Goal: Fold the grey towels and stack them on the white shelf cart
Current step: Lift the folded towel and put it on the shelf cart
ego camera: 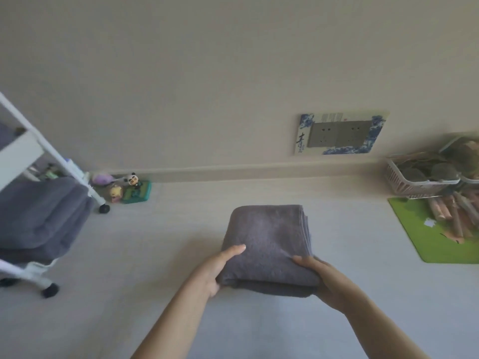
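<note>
A folded grey towel [269,239] lies in the middle of the pale floor, a thick rectangular bundle. My left hand [220,268] grips its near left corner, thumb on top and fingers underneath. My right hand [321,278] grips the near right corner the same way. The white shelf cart [28,149] stands on black castors at the left edge. Folded grey towels [41,216] are stacked on its lower shelf. Another grey towel shows on an upper shelf, mostly cut off by the frame.
Small toy figures on a green base [127,189] sit by the wall next to the cart. A white basket [425,182] and a green mat [435,234] with scattered items lie at the right. A decorated wall socket [339,134] is behind.
</note>
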`<action>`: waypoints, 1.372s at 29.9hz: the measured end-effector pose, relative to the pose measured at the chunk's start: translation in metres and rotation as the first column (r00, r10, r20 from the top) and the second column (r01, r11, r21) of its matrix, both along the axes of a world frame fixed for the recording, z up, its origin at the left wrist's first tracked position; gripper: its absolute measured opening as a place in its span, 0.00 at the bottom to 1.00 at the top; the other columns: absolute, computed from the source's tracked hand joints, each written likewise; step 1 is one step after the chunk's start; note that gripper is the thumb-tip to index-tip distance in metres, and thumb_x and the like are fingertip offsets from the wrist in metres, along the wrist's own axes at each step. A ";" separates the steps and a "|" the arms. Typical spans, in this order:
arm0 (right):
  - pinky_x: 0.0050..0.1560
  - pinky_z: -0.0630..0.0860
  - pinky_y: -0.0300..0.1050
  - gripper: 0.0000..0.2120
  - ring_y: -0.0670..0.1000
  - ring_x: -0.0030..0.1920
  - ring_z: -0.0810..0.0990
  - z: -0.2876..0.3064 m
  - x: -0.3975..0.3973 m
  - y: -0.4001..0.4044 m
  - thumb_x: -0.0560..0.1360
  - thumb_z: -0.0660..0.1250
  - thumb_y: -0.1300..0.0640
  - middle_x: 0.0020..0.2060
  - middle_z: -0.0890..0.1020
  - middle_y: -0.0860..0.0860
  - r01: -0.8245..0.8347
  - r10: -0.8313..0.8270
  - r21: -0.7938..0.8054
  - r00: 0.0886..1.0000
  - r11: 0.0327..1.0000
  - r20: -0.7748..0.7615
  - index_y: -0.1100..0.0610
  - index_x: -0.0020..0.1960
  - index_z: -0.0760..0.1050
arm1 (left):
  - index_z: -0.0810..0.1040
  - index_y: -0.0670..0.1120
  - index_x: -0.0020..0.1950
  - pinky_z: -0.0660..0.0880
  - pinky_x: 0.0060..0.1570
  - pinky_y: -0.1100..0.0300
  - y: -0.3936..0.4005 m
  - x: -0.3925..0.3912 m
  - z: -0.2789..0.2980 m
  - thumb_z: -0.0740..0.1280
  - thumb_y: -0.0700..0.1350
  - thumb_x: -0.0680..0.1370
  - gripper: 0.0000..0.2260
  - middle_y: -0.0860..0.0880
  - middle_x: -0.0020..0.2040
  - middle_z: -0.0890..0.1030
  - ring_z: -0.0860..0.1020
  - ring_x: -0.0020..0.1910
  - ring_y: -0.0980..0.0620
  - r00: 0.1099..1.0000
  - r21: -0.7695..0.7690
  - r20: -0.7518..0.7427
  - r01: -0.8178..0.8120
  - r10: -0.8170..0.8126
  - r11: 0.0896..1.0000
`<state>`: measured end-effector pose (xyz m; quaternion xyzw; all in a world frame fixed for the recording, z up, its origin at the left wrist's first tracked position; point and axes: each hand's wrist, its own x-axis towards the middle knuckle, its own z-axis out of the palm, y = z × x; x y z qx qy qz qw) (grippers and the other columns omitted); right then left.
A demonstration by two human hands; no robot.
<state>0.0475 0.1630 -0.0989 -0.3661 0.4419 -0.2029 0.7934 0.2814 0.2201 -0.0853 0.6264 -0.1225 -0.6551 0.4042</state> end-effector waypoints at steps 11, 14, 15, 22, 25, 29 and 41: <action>0.47 0.80 0.46 0.42 0.53 0.56 0.81 0.117 0.184 -0.012 0.52 0.80 0.42 0.56 0.82 0.54 -0.183 0.268 -0.286 0.916 0.941 0.297 0.57 0.62 0.74 | 0.78 0.40 0.52 0.80 0.36 0.57 0.048 0.154 0.157 0.69 0.42 0.72 0.11 0.42 0.45 0.84 0.83 0.39 0.47 0.925 -0.435 0.086 -0.300 0.370 0.849; 0.51 0.77 0.47 0.45 0.54 0.57 0.80 0.165 0.249 -0.020 0.51 0.80 0.39 0.56 0.81 0.56 -0.187 0.355 -0.440 0.871 0.878 0.339 0.59 0.62 0.75 | 0.79 0.41 0.50 0.78 0.46 0.54 0.063 0.200 0.208 0.69 0.43 0.73 0.08 0.42 0.46 0.84 0.83 0.42 0.46 0.879 -0.523 0.101 -0.352 0.466 0.776; 0.53 0.75 0.48 0.47 0.55 0.58 0.79 0.183 0.268 -0.022 0.52 0.79 0.39 0.57 0.81 0.57 -0.164 0.366 -0.492 0.863 0.855 0.348 0.61 0.63 0.73 | 0.80 0.42 0.50 0.78 0.46 0.55 0.067 0.209 0.226 0.69 0.43 0.74 0.08 0.42 0.45 0.85 0.83 0.41 0.47 0.869 -0.550 0.095 -0.361 0.486 0.753; 0.48 0.73 0.47 0.25 0.56 0.49 0.79 0.289 0.384 -0.038 0.64 0.71 0.50 0.46 0.82 0.58 -0.076 0.442 -0.673 0.807 0.736 0.392 0.66 0.54 0.77 | 0.80 0.43 0.51 0.77 0.50 0.52 0.082 0.288 0.318 0.70 0.45 0.74 0.09 0.44 0.45 0.85 0.83 0.44 0.47 0.741 -0.713 0.120 -0.399 0.661 0.576; 0.44 0.73 0.43 0.17 0.52 0.45 0.80 0.317 0.421 -0.045 0.68 0.67 0.51 0.43 0.83 0.54 -0.065 0.495 -0.725 0.772 0.685 0.399 0.63 0.50 0.78 | 0.80 0.43 0.51 0.77 0.49 0.53 0.081 0.312 0.337 0.69 0.46 0.75 0.09 0.45 0.44 0.84 0.82 0.44 0.47 0.688 -0.736 0.122 -0.421 0.716 0.530; 0.48 0.74 0.43 0.18 0.52 0.49 0.80 0.366 0.477 -0.054 0.68 0.67 0.51 0.46 0.82 0.55 -0.046 0.561 -0.781 0.722 0.623 0.406 0.62 0.51 0.79 | 0.77 0.42 0.58 0.80 0.47 0.54 0.079 0.344 0.367 0.69 0.49 0.75 0.15 0.44 0.50 0.83 0.81 0.47 0.47 0.575 -0.785 0.082 -0.466 0.814 0.408; 0.65 0.71 0.46 0.18 0.52 0.60 0.77 0.374 0.626 -0.063 0.73 0.68 0.62 0.60 0.79 0.55 -0.133 0.573 -0.928 0.813 0.348 0.098 0.61 0.62 0.76 | 0.53 0.45 0.76 0.64 0.67 0.42 0.068 0.397 0.381 0.62 0.51 0.78 0.30 0.37 0.74 0.59 0.63 0.70 0.36 -0.115 -0.674 0.619 -0.586 0.777 0.450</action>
